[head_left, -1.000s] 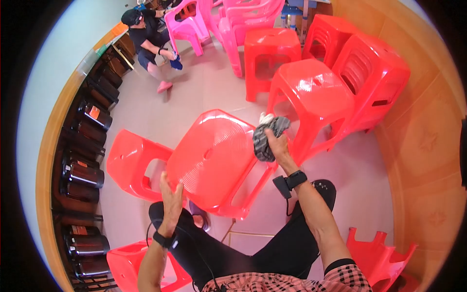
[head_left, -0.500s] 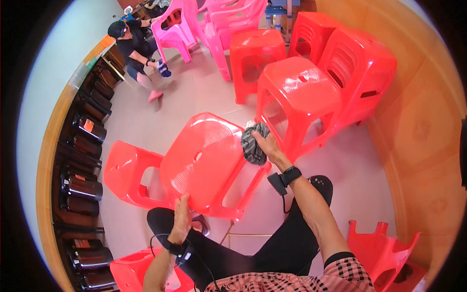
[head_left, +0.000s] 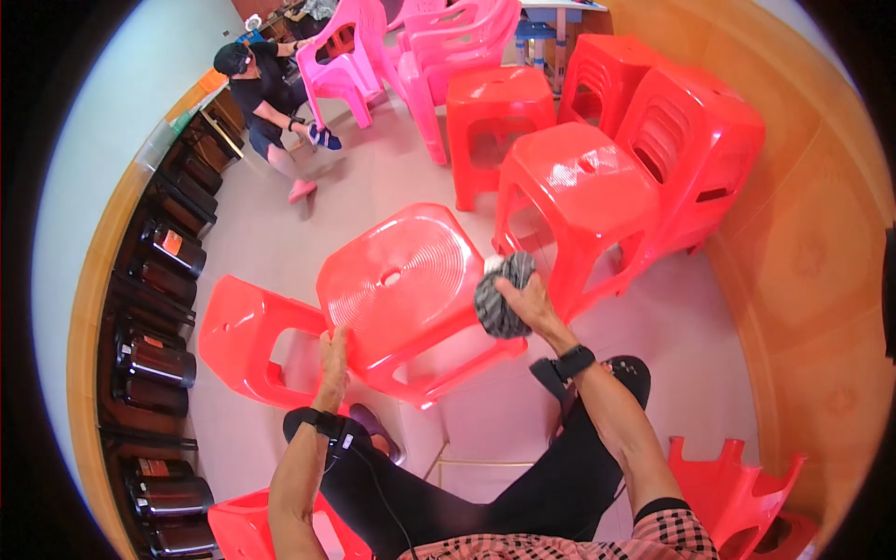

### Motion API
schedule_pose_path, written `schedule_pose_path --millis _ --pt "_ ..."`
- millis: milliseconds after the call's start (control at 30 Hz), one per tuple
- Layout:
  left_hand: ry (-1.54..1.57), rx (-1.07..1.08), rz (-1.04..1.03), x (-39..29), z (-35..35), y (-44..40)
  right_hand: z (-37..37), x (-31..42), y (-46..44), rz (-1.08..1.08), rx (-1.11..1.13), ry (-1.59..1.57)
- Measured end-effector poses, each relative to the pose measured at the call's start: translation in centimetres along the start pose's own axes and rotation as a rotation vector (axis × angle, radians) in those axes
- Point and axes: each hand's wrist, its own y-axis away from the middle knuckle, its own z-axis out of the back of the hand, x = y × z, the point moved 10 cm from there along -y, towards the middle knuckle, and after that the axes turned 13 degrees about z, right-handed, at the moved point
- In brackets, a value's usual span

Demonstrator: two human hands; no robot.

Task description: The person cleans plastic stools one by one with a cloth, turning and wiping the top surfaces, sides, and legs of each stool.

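A red plastic stool (head_left: 420, 303) with a ringed seat and a hole in its middle stands at a slant in front of my knees. My left hand (head_left: 333, 369) grips its near left edge, fingers at the rim. A bunched grey striped cloth (head_left: 502, 313) is in my right hand (head_left: 530, 303), beside the stool's right side; I cannot tell whether it touches the plastic. Left of this stool, another red stool (head_left: 245, 341) sits close by. To the right is a taller-looking red stool (head_left: 579, 177).
Stacked red stools (head_left: 695, 140) stand near the wooden wall (head_left: 803, 243). Pink chairs (head_left: 425, 75) are at the back, where a person (head_left: 266, 93) holds a blue cloth. Dark appliances (head_left: 159, 359) line the left. An overturned red stool (head_left: 733, 490) lies at lower right.
The stool in front of me has turned and shifted slightly away. My left hand has moved left and forward with its edge. My right hand and the cloth have moved right and a little nearer.
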Motion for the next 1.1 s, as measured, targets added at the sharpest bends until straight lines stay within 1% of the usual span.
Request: schedule_pose_path --millis 33,67,100,133,167,200,233,300,333,400,433,500,533,567,600,633,667,700,800,833,900,933,967,1000,1067,1100 --pt "0.007 -0.005 -0.015 -0.2 0.8 -0.6 -0.2 1.0 0.8 -0.093 0.108 0.128" --pt "-0.142 -0.038 -0.138 -1.4 1.4 -0.8 -0.3 1.0 1.6 -0.185 0.215 0.261" --pt "-0.291 -0.074 -0.257 -2.7 1.6 -0.9 -0.9 -0.2 2.2 -0.161 0.271 0.233" --pt "-0.284 -0.08 -0.267 -3.7 1.8 -1.2 -1.6 0.0 2.4 -0.141 0.328 0.204" --pt "-0.311 -0.065 -0.071 -2.8 2.2 -2.3 -2.1 0.3 3.0 -0.127 0.415 0.105" --pt "-0.335 -0.048 0.129 -1.5 2.6 -2.9 -1.7 1.8 3.0 -0.12 0.419 0.104" --pt "-0.331 -0.053 0.128 -0.8 3.2 -3.9 -2.6 2.9 3.8 -0.165 0.555 0.051" --pt "-0.466 -0.096 0.049 0.7 4.4 -6.6 -4.1 4.3 5.7 -0.247 0.783 -0.054" --pt "-0.467 -0.095 0.051 1.5 4.7 -7.5 -4.4 3.1 6.0 -0.25 0.784 -0.054" --pt "-0.45 -0.113 -0.174 1.1 5.1 -8.6 -6.5 -0.1 8.7 -0.295 1.005 -0.104" --pt "-0.454 -0.109 -0.17 2.9 6.2 -10.9 -7.4 -0.3 10.2 -0.404 1.161 -0.15" --pt "-0.455 0.067 -0.094 7.4 7.3 -15.6 -8.2 0.7 11.2 -0.409 1.158 -0.204" --pt "-0.458 0.065 -0.09 7.6 7.4 -15.6 -8.5 1.2 11.7 -0.407 1.157 -0.255" --pt "-0.554 0.054 -0.033 8.1 7.6 -15.9 -9.3 -0.4 12.5 -0.364 1.194 -0.236" --pt "-0.648 0.041 0.021 8.4 7.6 -16.4 -9.6 -0.1 12.7 -0.362 1.194 -0.238" --pt "-0.874 -0.039 -0.142 3.9 5.2 -12.7 -10.1 0.7 13.4 -0.407 1.249 -0.272" --pt "-1.123 -0.172 -0.306 -1.1 2.6 -8.4 -10.4 1.1 14.1 -0.448 1.306 -0.305" --pt "-1.337 -0.339 -0.454 -6.1 -0.1 -3.8 -11.1 1.0 14.4 -0.422 1.295 -0.413" --pt "-1.175 -0.172 -0.742 -9.4 -6.9 0.9 -11.2 0.5 14.7 -0.472 1.265 -0.44" --pt "-1.106 -0.123 -0.845 -10.2 -9.3 2.6 -10.9 1.6 14.4 -0.483 1.252 -0.458" --pt "-1.015 0.069 -0.799 -10.4 -13.8 5.4 -11.0 1.1 14.5 -0.466 1.281 -0.472" --pt "-1.023 0.13 -0.839 -9.9 -15.7 6.6 -11.2 1.0 14.6 -0.453 1.304 -0.477" --pt "-1.026 0.192 -0.879 -9.2 -17.3 7.9 -11.3 1.2 14.3 -0.405 1.265 -0.5" --pt "-1.026 0.185 -0.889 -9.1 -18.2 8.5 -11.1 1.5 14.1 -0.393 1.265 -0.496" --pt "-1.057 0.286 -0.899 -8.4 -19.9 9.4 -10.6 1.6 13.7 -0.372 1.27 -0.335" --pt "-1.057 0.279 -0.909 -8.3 -19.9 9.3 -10.3 1.9 13.2 -0.325 1.23 -0.279"
